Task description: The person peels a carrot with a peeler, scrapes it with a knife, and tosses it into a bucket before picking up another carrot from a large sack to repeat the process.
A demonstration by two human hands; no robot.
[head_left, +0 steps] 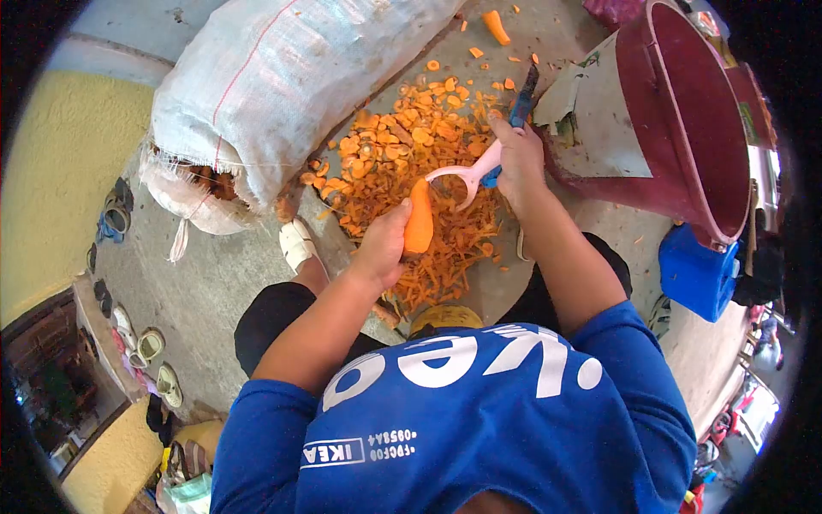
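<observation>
One carrot (419, 221) points lengthwise away from the person; left hand (384, 244) grips it.

Your left hand (385, 244) grips a peeled carrot (419, 218) while your right hand (519, 158) holds a pink peeler (473, 174) and a blue-handled knife (522, 103); orange peelings (437, 274) and slices (390, 141) cover the floor below and beyond your hands.

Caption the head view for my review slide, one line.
Left hand holds a carrot while the right hand holds a pink peeler against it, above heaped orange peelings and slices.
</observation>
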